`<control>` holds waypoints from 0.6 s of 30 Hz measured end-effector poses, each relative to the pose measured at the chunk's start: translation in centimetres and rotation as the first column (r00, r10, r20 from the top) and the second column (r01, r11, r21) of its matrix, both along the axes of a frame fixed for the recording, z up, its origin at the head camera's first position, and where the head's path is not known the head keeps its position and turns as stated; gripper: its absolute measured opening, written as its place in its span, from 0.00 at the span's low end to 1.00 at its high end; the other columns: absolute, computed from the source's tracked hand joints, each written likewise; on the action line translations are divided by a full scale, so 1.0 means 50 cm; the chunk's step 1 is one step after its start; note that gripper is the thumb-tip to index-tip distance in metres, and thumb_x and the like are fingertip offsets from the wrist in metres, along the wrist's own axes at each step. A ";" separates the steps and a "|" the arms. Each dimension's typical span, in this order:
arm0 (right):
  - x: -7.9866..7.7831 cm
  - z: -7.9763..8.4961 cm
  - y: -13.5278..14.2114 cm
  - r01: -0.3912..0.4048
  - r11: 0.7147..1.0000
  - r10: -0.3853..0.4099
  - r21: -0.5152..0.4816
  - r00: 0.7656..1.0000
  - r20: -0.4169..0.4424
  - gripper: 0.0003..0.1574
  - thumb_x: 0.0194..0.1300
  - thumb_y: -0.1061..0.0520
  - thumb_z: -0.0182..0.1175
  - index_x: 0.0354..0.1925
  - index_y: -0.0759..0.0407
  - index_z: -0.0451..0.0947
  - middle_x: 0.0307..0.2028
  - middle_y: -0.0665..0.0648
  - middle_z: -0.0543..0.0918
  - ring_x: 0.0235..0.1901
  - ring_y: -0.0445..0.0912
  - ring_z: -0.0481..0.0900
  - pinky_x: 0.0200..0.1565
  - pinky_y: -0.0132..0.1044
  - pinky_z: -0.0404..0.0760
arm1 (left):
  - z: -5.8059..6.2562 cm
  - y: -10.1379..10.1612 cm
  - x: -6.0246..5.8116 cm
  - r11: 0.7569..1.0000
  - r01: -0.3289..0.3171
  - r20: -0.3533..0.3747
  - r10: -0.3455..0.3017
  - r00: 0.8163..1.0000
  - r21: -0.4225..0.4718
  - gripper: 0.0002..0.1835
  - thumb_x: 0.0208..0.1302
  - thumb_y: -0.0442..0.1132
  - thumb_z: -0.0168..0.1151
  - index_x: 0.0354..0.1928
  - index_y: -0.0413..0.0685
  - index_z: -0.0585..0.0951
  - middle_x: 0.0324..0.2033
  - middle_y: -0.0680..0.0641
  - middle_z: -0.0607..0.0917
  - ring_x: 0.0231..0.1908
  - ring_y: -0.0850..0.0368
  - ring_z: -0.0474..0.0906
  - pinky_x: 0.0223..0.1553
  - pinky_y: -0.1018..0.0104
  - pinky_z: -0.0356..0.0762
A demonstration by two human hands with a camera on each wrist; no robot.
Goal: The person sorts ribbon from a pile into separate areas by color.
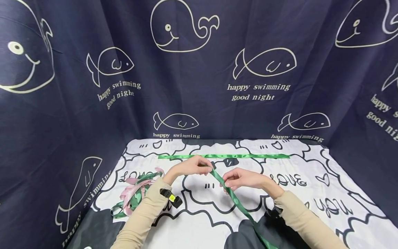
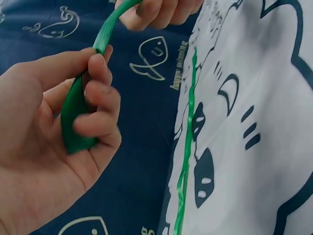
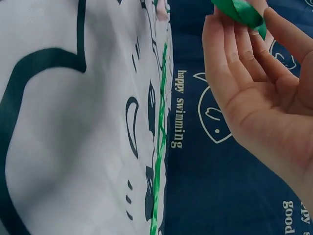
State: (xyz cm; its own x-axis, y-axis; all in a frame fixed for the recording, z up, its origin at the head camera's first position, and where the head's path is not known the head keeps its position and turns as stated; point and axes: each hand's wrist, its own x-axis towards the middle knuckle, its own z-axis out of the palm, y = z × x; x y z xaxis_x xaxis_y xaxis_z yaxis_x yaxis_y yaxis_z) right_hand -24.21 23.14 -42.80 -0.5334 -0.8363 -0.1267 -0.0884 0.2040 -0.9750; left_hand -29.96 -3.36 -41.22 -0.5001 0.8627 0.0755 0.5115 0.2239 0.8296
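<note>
1. The left hand (image 1: 193,165) pinches the green satin ribbon (image 1: 237,202) between thumb and forefinger, its short end lying against the palm.
2. The right hand (image 1: 242,178), just right and nearer, pinches the same strip, which trails to the near edge, right of centre.
3. A second green ribbon (image 1: 224,156) lies straight across the far side of the printed cloth (image 1: 199,228).
4. Pink and green ribbons (image 1: 128,193) lie heaped at left, beside the left sleeve (image 1: 140,216).

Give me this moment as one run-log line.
left hand: pinches ribbon | right hand: holds it further along | flat ribbon: across far side of cloth | ribbon pile: on cloth's left
</note>
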 end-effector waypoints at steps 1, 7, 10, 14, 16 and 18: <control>0.000 -0.001 -0.001 -0.008 1.000 0.008 -0.008 1.000 0.011 0.21 0.71 0.62 0.52 0.48 0.85 0.67 0.34 0.50 0.84 0.36 0.38 0.82 0.41 0.33 0.82 | 0.000 -0.006 -0.005 1.000 -0.017 -0.003 0.017 1.000 0.006 0.09 0.70 0.38 0.55 0.39 0.41 0.83 0.24 0.46 0.78 0.20 0.65 0.64 0.24 0.73 0.63; -0.006 -0.009 0.010 0.026 1.000 -0.026 0.002 0.999 0.040 0.22 0.72 0.62 0.51 0.47 0.87 0.66 0.32 0.50 0.83 0.33 0.38 0.82 0.38 0.33 0.82 | -0.015 -0.051 -0.035 0.995 -0.098 -0.021 0.098 0.995 0.026 0.09 0.69 0.36 0.56 0.39 0.40 0.83 0.25 0.53 0.77 0.25 0.59 0.67 0.29 0.71 0.65; -0.012 -0.013 0.028 0.088 0.995 -0.089 0.041 0.996 0.032 0.21 0.72 0.61 0.51 0.46 0.85 0.67 0.31 0.48 0.82 0.32 0.38 0.81 0.36 0.32 0.81 | -0.025 -0.078 -0.048 0.989 -0.141 -0.004 0.142 0.990 0.035 0.08 0.69 0.36 0.56 0.39 0.39 0.83 0.25 0.54 0.77 0.26 0.54 0.68 0.30 0.70 0.66; -0.022 -0.014 0.055 0.133 0.989 -0.133 0.073 0.991 0.006 0.16 0.71 0.60 0.52 0.44 0.76 0.73 0.28 0.46 0.79 0.29 0.36 0.76 0.32 0.28 0.76 | -0.031 -0.113 -0.060 0.981 -0.192 0.025 0.192 0.981 0.031 0.09 0.69 0.37 0.56 0.40 0.39 0.83 0.28 0.54 0.80 0.30 0.55 0.72 0.37 0.68 0.72; -0.026 -0.012 0.068 0.136 0.988 -0.137 0.072 0.991 -0.001 0.12 0.72 0.59 0.51 0.42 0.69 0.76 0.27 0.45 0.76 0.27 0.36 0.72 0.30 0.27 0.72 | -0.031 -0.128 -0.065 0.978 -0.207 0.046 0.206 0.977 0.018 0.10 0.69 0.38 0.56 0.41 0.39 0.83 0.31 0.53 0.82 0.32 0.58 0.73 0.41 0.66 0.73; -0.031 -0.010 0.080 0.143 0.987 -0.142 0.074 0.990 -0.026 0.11 0.73 0.58 0.50 0.42 0.64 0.77 0.25 0.44 0.74 0.24 0.35 0.70 0.28 0.27 0.69 | -0.031 -0.141 -0.069 0.976 -0.216 0.043 0.216 0.975 -0.009 0.11 0.69 0.39 0.57 0.41 0.40 0.84 0.33 0.51 0.84 0.33 0.59 0.73 0.42 0.65 0.74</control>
